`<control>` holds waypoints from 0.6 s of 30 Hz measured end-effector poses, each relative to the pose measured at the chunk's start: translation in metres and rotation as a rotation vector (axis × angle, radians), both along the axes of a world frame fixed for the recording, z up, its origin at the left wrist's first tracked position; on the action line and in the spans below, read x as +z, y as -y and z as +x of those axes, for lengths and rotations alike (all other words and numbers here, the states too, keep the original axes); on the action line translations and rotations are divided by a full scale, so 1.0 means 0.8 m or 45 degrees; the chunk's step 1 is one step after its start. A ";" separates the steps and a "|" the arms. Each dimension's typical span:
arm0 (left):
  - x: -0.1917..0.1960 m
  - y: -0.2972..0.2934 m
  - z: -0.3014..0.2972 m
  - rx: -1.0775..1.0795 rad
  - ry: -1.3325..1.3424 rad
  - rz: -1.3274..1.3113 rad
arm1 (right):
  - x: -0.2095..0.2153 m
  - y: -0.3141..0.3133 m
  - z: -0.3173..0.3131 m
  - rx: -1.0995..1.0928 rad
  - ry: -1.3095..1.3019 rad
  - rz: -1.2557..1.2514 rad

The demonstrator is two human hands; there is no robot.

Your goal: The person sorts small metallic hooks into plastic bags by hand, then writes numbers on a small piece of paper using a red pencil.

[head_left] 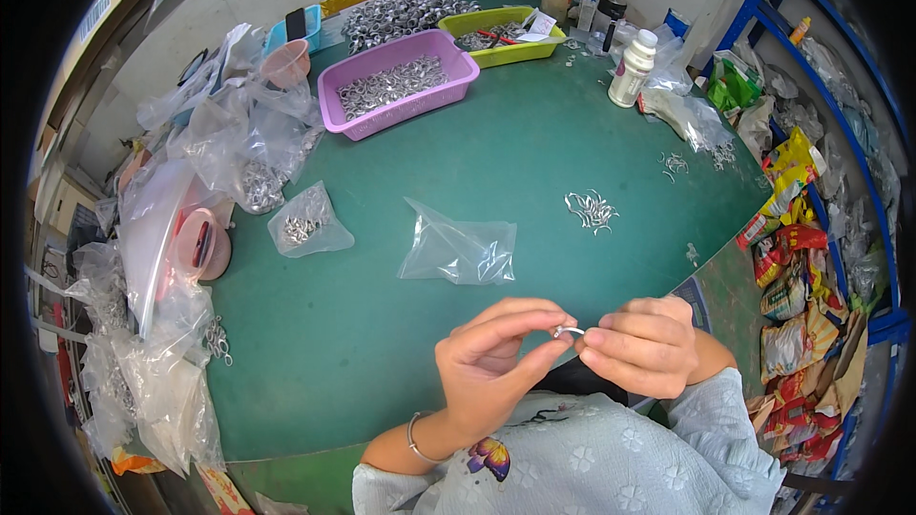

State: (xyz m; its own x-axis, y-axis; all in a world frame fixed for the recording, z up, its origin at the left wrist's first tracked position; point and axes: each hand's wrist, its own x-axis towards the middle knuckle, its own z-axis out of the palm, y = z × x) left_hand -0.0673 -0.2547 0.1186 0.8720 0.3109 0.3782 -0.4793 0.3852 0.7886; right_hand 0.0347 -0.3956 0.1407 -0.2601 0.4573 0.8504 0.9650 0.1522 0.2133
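Clear bag (458,253) (wrinkled) lies between hands (491,353) and purple basin (415,111).

Bright, even light glints off the clear bag (463,250); fisheye edges bend into black.

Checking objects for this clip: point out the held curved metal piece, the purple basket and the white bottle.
Curved metal piece (572,330), head view: middle of its exposed arc.
Purple basket (412,112), head view: front wall.
White bottle (632,75), head view: middle of its body.
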 end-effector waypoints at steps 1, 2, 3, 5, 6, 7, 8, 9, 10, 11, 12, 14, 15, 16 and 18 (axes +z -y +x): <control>0.000 -0.001 0.000 -0.012 0.000 -0.001 | 0.002 0.001 0.000 0.000 0.018 -0.017; 0.000 -0.002 -0.001 -0.024 0.001 -0.003 | 0.003 0.001 -0.001 0.002 0.023 -0.020; 0.000 -0.003 -0.002 -0.036 -0.005 0.001 | 0.004 0.002 -0.002 0.003 0.028 -0.023; 0.000 -0.003 -0.003 -0.059 -0.016 0.011 | 0.004 0.002 -0.003 0.010 0.037 -0.016; 0.001 -0.003 -0.003 -0.064 -0.007 0.014 | 0.004 0.002 -0.002 0.017 0.039 -0.007; 0.001 -0.004 -0.003 -0.074 0.002 0.015 | 0.004 0.002 -0.003 0.019 0.042 0.000; 0.002 -0.004 -0.003 -0.083 0.011 0.015 | 0.005 0.003 -0.003 0.025 0.040 -0.002; 0.002 -0.004 -0.003 -0.097 0.014 0.009 | 0.005 0.004 -0.003 0.030 0.037 -0.004; 0.002 -0.004 -0.004 -0.104 0.014 0.004 | 0.005 0.003 -0.003 0.042 0.033 -0.004; 0.003 -0.004 -0.004 -0.112 0.014 -0.001 | 0.004 0.003 -0.003 0.054 0.030 0.010; 0.004 -0.003 -0.005 -0.078 0.000 0.007 | 0.002 0.001 -0.002 0.066 0.026 0.025; 0.007 0.000 -0.004 -0.021 -0.027 0.022 | 0.002 0.001 -0.002 0.080 0.027 0.032; 0.008 0.000 -0.005 -0.020 -0.024 0.030 | 0.002 0.002 -0.002 0.087 0.032 0.026; 0.009 0.000 -0.005 -0.022 -0.021 0.038 | 0.003 0.002 -0.002 0.092 0.037 0.021; 0.010 -0.001 -0.006 -0.026 -0.024 0.052 | 0.003 0.002 -0.003 0.095 0.030 0.033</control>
State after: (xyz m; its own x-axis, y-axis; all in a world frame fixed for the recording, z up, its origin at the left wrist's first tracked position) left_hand -0.0718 -0.2542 0.1268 0.8851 0.2779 0.3732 -0.4564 0.3622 0.8127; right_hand 0.0320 -0.3971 0.1434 -0.3130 0.4136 0.8550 0.9458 0.2178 0.2409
